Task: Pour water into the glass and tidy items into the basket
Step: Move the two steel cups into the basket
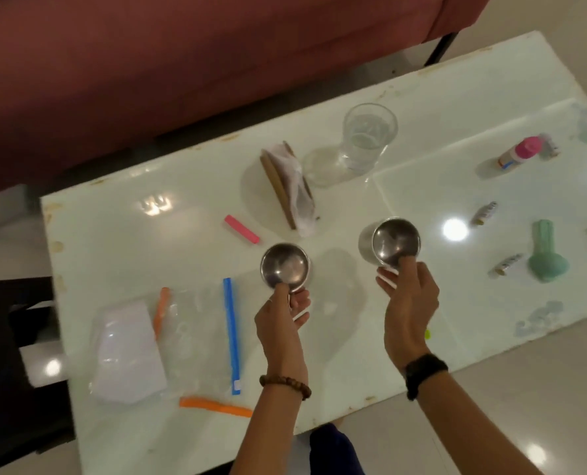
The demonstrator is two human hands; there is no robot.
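A clear glass [367,135] holding some water stands upright at the far middle of the white table [439,97]. My left hand [285,320] grips a small steel cup [285,267] by its near rim, over the table's middle. To its right my right hand [408,296] holds a second steel cup [394,241] the same way. Both cups look empty, their openings facing the camera. No basket is in view.
A napkin holder [286,186] stands left of the glass, a pink clip [242,229] beside it. Zip bags with blue [232,334] and orange [215,406] seals lie near left. A pink-capped bottle [520,152], a green object [547,258] and small tubes lie right. A red sofa [182,63] runs behind.
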